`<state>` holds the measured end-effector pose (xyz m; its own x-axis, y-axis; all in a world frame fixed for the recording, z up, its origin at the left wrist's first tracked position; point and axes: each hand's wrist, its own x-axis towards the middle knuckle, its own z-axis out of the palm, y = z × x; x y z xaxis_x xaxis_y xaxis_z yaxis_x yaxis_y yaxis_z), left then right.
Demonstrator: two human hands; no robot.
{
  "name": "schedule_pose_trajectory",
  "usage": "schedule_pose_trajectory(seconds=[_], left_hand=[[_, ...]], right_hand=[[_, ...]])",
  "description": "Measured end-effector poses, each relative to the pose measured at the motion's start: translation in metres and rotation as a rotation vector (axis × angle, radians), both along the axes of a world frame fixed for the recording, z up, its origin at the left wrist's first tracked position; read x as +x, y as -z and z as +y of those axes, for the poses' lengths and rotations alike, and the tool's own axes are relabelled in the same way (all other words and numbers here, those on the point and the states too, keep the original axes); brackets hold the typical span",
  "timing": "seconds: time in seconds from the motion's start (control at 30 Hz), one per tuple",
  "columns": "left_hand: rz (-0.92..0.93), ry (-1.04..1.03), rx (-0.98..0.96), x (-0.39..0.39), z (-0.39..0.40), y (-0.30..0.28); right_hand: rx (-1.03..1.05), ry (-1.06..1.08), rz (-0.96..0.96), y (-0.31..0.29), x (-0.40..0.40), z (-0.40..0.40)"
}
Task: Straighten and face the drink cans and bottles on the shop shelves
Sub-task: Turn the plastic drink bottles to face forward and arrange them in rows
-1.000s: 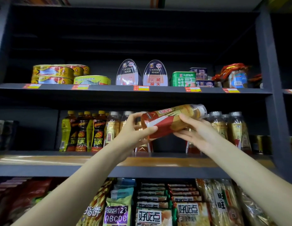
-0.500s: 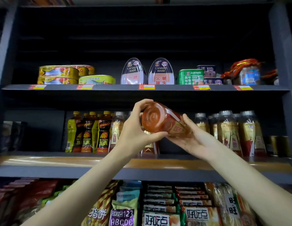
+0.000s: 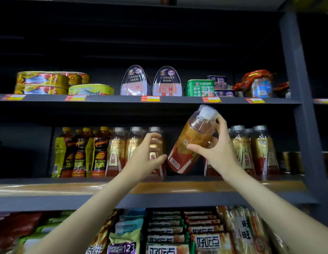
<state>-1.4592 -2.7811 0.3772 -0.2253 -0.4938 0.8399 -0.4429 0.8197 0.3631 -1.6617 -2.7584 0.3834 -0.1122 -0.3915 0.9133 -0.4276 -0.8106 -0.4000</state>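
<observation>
Item in hand: one tea bottle [image 3: 191,142], tilted, cap up, gripped by my right hand [image 3: 217,149] above the gap in the middle shelf [image 3: 49,187] row. My left hand [image 3: 147,154] is spread and empty, just beside a standing bottle [image 3: 155,143]. I judge the rows either side faced; this bottle is not yet seated.

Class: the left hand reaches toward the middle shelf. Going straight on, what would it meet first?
Probably the white-capped tea bottle directly behind the left hand, whose fingers already overlap it; depth is unclear.
</observation>
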Motion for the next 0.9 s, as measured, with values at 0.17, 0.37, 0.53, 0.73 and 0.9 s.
schedule_pose_trajectory(seconds=[0.17, 0.37, 0.53, 0.73, 0.9], left_hand=[[-0.114, -0.21, -0.048, -0.015, -0.02, -0.002], [-0.378, -0.397, -0.135, -0.036, -0.037, 0.007], [-0.382, -0.508, -0.055, -0.053, -0.051, 0.009], [-0.332, -0.66, 0.059, -0.057, -0.056, 0.011], [-0.322, -0.634, 0.107, -0.058, -0.059, 0.014]], right_hand=[[-0.068, 0.373, 0.256, -0.019, -0.025, 0.014], [0.146, 0.509, 0.323, -0.028, -0.061, -0.007], [0.256, 0.48, 0.349, -0.017, -0.067, -0.038], [0.498, 0.603, 0.555, -0.012, -0.077, -0.05], [0.498, 0.654, 0.527, -0.002, -0.071, -0.056]])
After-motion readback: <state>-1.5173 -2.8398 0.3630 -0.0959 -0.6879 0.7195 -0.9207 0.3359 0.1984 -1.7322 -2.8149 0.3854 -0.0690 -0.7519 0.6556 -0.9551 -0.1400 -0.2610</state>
